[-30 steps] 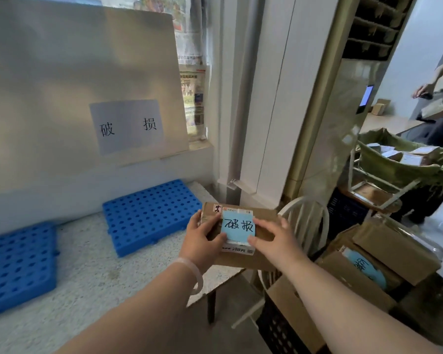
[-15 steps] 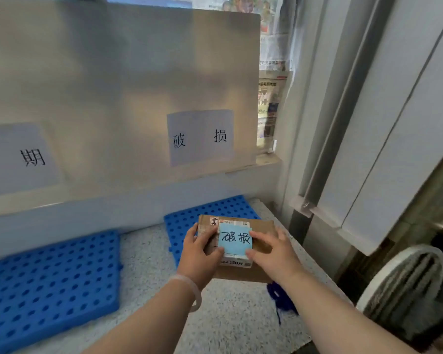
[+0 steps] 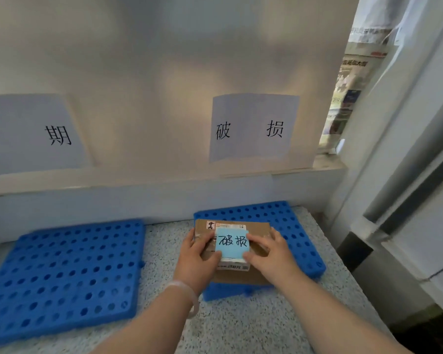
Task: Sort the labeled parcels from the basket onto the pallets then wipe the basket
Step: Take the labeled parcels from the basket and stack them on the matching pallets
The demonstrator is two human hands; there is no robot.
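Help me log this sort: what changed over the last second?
The left hand and right hand carried the cardboard parcel from the counter's front corner forward, over the right blue pallet under the 破损 sign. Both keep gripping its sides; the blue note stays on top, and both pallets lie unmoved.

A backlit white board [image 3: 151, 72] spans twelve o'clock above a speckled counter [image 3: 241, 328], newspaper [image 3: 348, 98] covering the window at two o'clock

I count two pallets, left pallet [image 3: 62, 272] and right pallet [image 3: 292, 226]; one parcel [image 3: 257, 229]; one note [image 3: 232, 242]; two signs, left sign [image 3: 31, 134] and right sign [image 3: 252, 127]; two hands, my left hand [image 3: 195, 261] and right hand [image 3: 271, 256]; one wristband [image 3: 187, 295].
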